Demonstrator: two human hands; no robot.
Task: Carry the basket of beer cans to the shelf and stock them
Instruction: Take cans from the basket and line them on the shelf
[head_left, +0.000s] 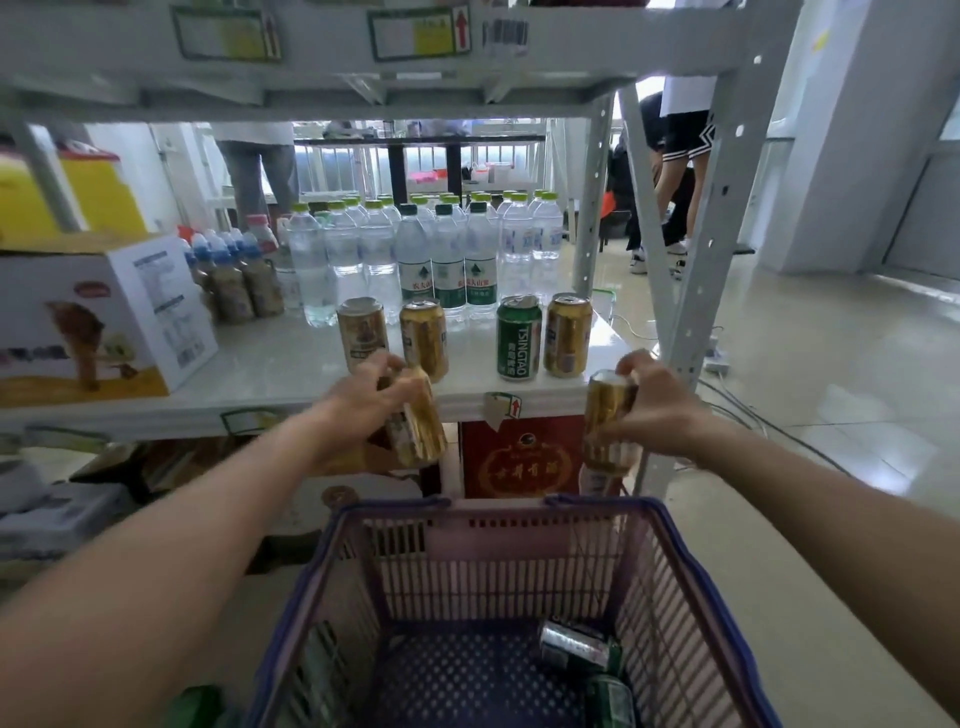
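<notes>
A purple plastic basket (696, 582) sits on the floor below me, with two green cans (576, 647) lying in its right corner. My left hand (363, 397) grips a gold beer can (418, 421), tilted, just in front of the shelf edge. My right hand (660, 402) holds a second gold can (608, 415) upright by the shelf's right corner. On the grey shelf (291, 364) stand several cans near the front: a pale gold can (362, 332), a gold can (425, 335), a green Tsingtao can (518, 338) and another gold can (568, 335).
Water bottles (415, 249) fill the back of the shelf, brown drink bottles (234, 280) and a white carton (98, 317) stand at left. A metal upright (711, 249) rises at right. A red box (519, 457) sits on the lower shelf. People stand behind. Cables cross the floor at right.
</notes>
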